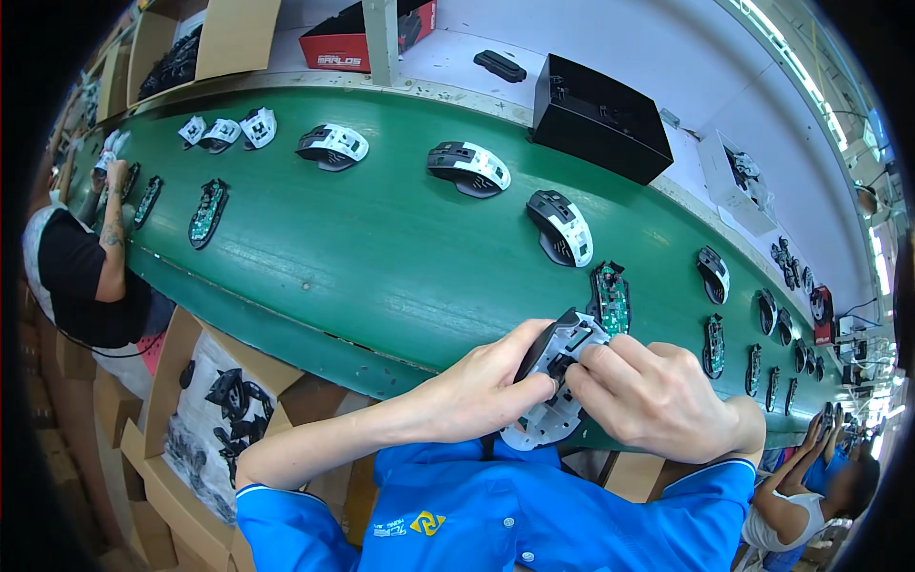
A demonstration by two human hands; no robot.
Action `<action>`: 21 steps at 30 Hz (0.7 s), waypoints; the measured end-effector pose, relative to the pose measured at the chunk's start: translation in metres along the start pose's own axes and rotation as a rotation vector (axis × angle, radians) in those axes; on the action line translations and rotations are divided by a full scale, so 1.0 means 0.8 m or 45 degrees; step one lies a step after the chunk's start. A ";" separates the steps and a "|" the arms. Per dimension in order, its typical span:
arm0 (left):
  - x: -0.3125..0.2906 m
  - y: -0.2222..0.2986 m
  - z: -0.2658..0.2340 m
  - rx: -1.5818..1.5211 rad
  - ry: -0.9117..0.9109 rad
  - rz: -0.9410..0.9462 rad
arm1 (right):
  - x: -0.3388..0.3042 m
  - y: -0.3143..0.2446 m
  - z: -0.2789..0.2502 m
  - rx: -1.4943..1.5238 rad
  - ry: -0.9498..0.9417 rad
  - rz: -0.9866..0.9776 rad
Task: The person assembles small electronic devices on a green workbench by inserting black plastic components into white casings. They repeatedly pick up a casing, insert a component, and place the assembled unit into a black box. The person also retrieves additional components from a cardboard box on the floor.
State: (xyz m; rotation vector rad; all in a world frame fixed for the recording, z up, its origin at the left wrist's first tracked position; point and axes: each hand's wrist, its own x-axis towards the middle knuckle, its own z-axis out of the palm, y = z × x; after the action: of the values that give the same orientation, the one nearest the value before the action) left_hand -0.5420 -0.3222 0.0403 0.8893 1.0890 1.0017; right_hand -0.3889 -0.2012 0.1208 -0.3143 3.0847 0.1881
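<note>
Mouse shell (553,364) — grey-and-black moulded plastic, ribbed inside, lower centre of the frame, between both hands. Green work surface (381,238): smooth, faintly glossy, spanning the frame. Black box (605,122): angular, upper right of centre. Right hand (658,396): fingers bunched at the shell; cannot tell whether they grip anything. Left hand (486,383): clasping the shell's side, seemingly to brace it. White-and-black mouse body (469,169): curved, upper centre. Circuit board (612,300): narrow, component-studded, just beyond the hands, presumably for easy reach.
</note>
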 end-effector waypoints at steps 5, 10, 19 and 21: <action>-0.001 0.014 0.001 0.050 0.019 -0.038 | 0.007 -0.004 0.005 -0.022 0.079 0.019; 0.003 -0.011 0.005 0.019 0.253 0.208 | 0.010 0.004 -0.008 0.075 0.187 0.121; -0.008 0.012 0.006 0.111 0.448 0.373 | 0.014 0.004 0.023 0.797 0.377 0.598; -0.006 0.005 0.005 0.257 0.525 0.493 | 0.018 0.007 0.024 0.828 0.411 0.573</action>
State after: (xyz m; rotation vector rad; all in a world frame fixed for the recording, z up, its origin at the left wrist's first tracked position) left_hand -0.5400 -0.3256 0.0463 1.1140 1.4145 1.4595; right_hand -0.4035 -0.1960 0.1021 0.4111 3.2303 -0.9203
